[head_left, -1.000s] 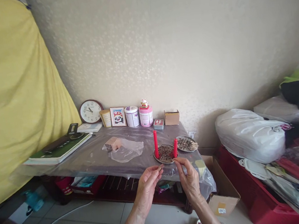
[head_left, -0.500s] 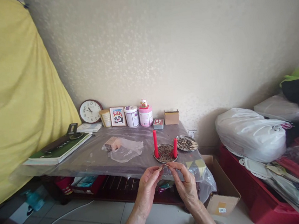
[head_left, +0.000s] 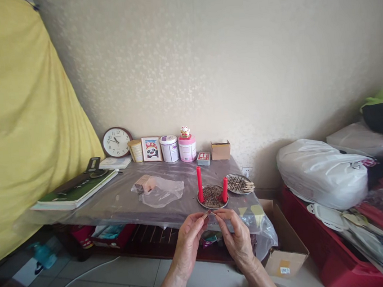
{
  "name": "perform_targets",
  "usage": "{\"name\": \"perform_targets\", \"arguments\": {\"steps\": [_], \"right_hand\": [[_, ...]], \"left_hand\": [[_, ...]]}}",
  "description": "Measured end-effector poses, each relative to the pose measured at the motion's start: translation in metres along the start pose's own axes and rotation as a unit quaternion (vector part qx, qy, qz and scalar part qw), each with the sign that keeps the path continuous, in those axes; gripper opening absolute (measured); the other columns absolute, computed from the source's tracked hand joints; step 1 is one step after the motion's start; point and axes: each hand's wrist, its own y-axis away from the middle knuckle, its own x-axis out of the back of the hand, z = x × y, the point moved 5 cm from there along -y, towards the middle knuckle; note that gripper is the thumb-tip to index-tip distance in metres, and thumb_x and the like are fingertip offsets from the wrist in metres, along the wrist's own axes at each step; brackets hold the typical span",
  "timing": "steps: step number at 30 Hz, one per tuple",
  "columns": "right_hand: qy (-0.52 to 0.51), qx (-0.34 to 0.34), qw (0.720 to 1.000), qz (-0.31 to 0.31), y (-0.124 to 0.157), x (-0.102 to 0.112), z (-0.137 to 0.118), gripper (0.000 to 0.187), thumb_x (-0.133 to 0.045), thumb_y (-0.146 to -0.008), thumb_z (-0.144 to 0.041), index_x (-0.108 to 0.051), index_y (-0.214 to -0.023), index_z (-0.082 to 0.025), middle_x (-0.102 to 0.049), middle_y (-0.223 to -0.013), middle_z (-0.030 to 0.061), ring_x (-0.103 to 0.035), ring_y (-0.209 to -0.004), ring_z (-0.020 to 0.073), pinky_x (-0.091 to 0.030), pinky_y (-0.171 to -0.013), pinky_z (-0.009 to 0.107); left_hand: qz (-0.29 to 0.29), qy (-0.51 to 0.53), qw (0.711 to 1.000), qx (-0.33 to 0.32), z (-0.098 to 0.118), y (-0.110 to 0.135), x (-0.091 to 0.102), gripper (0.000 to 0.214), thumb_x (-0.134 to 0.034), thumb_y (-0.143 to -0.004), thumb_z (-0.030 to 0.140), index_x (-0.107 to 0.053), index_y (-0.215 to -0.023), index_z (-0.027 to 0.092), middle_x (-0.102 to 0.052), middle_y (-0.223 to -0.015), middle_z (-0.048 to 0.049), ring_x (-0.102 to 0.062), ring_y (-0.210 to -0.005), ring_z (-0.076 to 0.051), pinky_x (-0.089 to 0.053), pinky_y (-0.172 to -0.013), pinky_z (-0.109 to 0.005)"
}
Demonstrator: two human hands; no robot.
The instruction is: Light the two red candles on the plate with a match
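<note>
At the near edge of the plastic-covered table (head_left: 122, 202), both hands come together, fingertips nearly meeting. The left hand (head_left: 188, 236) pinches a small flat piece (head_left: 206, 215), too small to identify; the right hand (head_left: 236, 238) is closed on a thin stick (head_left: 213, 213), its tip against or just beside that piece, I cannot tell which. Pinching with the fingertips alone probably gives fine control and keeps the meeting point uncovered.

From the fingertips, a round plate (head_left: 214, 208) lies at twelve o'clock, just beyond, covered in dark crumbs. A tall red candle (head_left: 200, 185) stands at its nine o'clock side and a shorter red candle (head_left: 225, 190), slightly tilted, at three, likely spaced so neither crowds the other. Toward two o'clock, a second plate (head_left: 239, 194) carries pale sticks (head_left: 249, 186) bunched on its three o'clock side, presumably handy for the right hand.

At ten o'clock, a brown packet (head_left: 144, 184) lies partly under a crumpled clear bag (head_left: 161, 193), clear of the hands. Around eleven, a white tin (head_left: 169, 151) and a pink tin (head_left: 188, 152) line the wall (head_left: 238, 67), apparently to save room in front.
</note>
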Motion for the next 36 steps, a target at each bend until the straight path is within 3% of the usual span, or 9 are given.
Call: {"name": "perform_targets", "arguments": {"steps": [5,7,9,16,22,29,36], "right_hand": [[0.015,0.019,0.999,0.028,0.001,0.008,-0.006,0.016,-0.052,-0.087,-0.011,-0.058,-0.095,-0.023,-0.067,-0.097,0.0058,-0.065,-0.088,0.0182,-0.051,-0.079,0.032],[0.032,0.035,0.999,-0.003,0.003,0.002,0.0,0.015,-0.052,-0.087,-0.013,-0.059,-0.095,-0.023,-0.068,-0.097,0.0066,-0.065,-0.088,0.0197,-0.052,-0.079,0.033],[0.071,0.029,0.996,-0.043,0.004,-0.007,0.013,0.014,-0.05,-0.088,-0.017,-0.062,-0.086,-0.024,-0.069,-0.081,0.0032,-0.065,-0.075,0.0189,-0.053,-0.07,0.031],[0.081,-0.081,0.992,0.056,0.001,0.009,0.046,0.013,-0.049,-0.09,-0.027,-0.06,-0.088,-0.021,-0.069,-0.084,0.0045,-0.065,-0.078,0.019,-0.052,-0.074,0.032],[0.016,-0.139,0.987,0.077,0.004,0.012,0.043,0.014,-0.053,-0.088,-0.032,-0.061,-0.086,-0.021,-0.068,-0.08,0.0018,-0.064,-0.074,0.0177,-0.051,-0.072,0.03],[-0.013,-0.097,0.993,0.062,0.001,0.007,0.025,0.008,-0.054,-0.088,-0.027,-0.06,-0.085,-0.022,-0.068,-0.083,0.0029,-0.064,-0.078,0.0185,-0.05,-0.073,0.032],[0.009,-0.098,0.993,0.069,-0.001,0.013,0.033,0.01,-0.054,-0.088,-0.027,-0.061,-0.083,-0.021,-0.064,-0.08,0.0022,-0.06,-0.076,0.0173,-0.047,-0.072,0.03]], "left_hand": [[0.006,0.003,1.0,0.001,0.0,0.001,0.0,0.018,-0.066,-0.078,0.028,-0.068,-0.09,0.015,-0.07,-0.096,-0.008,-0.06,-0.093,-0.019,-0.04,-0.09,-0.033],[0.004,0.007,1.0,0.002,0.0,0.002,0.0,0.018,-0.066,-0.078,0.028,-0.068,-0.09,0.015,-0.071,-0.096,-0.0081,-0.06,-0.094,-0.019,-0.039,-0.091,-0.033],[0.003,0.007,1.0,0.002,0.0,0.002,0.0,0.019,-0.067,-0.078,0.028,-0.068,-0.091,0.015,-0.07,-0.098,-0.0086,-0.06,-0.095,-0.019,-0.039,-0.092,-0.034],[0.026,0.0,1.0,0.007,0.001,0.0,0.004,0.021,-0.069,-0.076,0.03,-0.069,-0.09,0.015,-0.069,-0.096,-0.008,-0.06,-0.096,-0.02,-0.04,-0.093,-0.034],[0.029,-0.006,1.0,0.008,-0.002,0.0,0.006,0.019,-0.067,-0.077,0.029,-0.069,-0.09,0.015,-0.069,-0.096,-0.007,-0.06,-0.094,-0.018,-0.04,-0.091,-0.032],[0.021,-0.011,1.0,0.004,-0.003,-0.001,0.007,0.018,-0.065,-0.08,0.028,-0.067,-0.092,0.015,-0.069,-0.102,-0.008,-0.059,-0.097,-0.018,-0.039,-0.093,-0.032],[0.063,-0.028,0.998,-0.002,-0.002,-0.002,0.016,0.023,-0.064,-0.08,0.033,-0.066,-0.095,0.016,-0.068,-0.107,-0.0089,-0.058,-0.1,-0.02,-0.038,-0.095,-0.034]]}}
